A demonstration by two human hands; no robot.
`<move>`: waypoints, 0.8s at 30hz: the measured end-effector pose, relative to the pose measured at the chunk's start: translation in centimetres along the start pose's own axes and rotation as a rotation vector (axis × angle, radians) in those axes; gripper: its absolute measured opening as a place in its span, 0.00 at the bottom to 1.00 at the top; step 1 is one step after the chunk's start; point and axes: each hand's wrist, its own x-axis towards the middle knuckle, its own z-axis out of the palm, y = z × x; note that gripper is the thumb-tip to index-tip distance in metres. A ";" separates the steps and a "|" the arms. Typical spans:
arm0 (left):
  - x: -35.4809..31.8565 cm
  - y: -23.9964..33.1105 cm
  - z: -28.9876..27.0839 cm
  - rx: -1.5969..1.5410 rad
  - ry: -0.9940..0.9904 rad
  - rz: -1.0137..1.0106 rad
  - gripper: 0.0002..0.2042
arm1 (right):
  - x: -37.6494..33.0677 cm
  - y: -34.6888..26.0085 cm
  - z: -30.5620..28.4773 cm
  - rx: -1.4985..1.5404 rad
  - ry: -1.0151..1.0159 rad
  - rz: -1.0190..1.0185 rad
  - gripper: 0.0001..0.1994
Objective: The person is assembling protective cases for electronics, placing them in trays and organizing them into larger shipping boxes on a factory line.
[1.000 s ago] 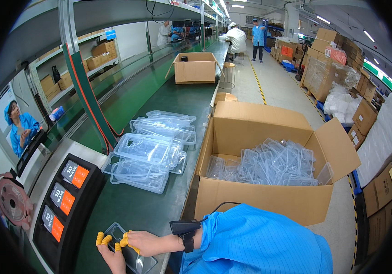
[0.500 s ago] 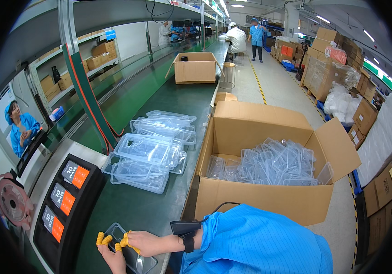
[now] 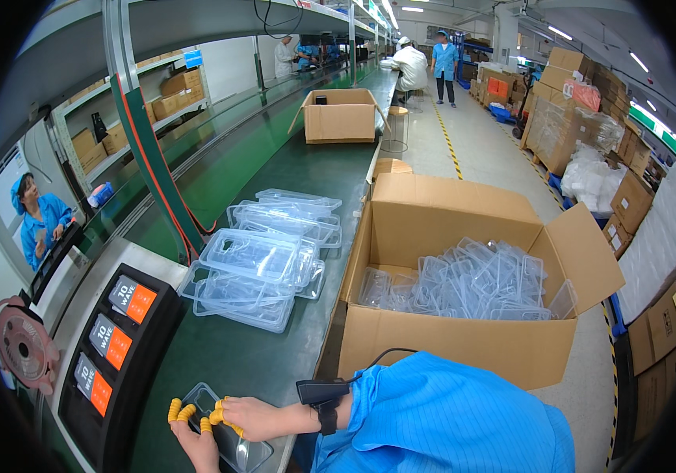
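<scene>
A clear plastic tray (image 3: 253, 455) with rounded corners lies on the green work surface at the lower left, under my hands. My left hand (image 3: 198, 443), with yellow finger cots, grips its left side. From the right, my right hand (image 3: 250, 418), also in yellow finger cots, reaches over the tray with bent fingers pressed together at its middle. Whether anything small sits between those fingertips is hidden. Farther up the surface is a loose stack of similar clear trays (image 3: 255, 256).
A large open carton (image 3: 464, 347) full of clear plastic pieces stands to the right. Beyond the stack is a smaller open carton (image 3: 340, 126). At left are a black display stand (image 3: 121, 359) with orange-and-grey packages and a reddish fan (image 3: 24, 347). Co-workers sit and stand farther off.
My hands stay at the tray with hardly any movement. The whole view has shifted very slightly. At the far left, a co-worker's hands have moved a little.
</scene>
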 end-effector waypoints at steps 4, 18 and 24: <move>0.0 0.0 0.0 0.008 -0.004 0.002 0.16 | 0.0 0.5 0.6 -0.005 0.030 -0.034 0.13; -0.3 3.3 -0.4 0.012 -0.021 -0.066 0.16 | 0.0 -0.3 -0.3 -0.026 0.013 -0.028 0.13; -0.3 3.3 -0.4 0.015 -0.018 -0.059 0.16 | -0.1 -0.2 -0.3 0.000 0.038 -0.037 0.12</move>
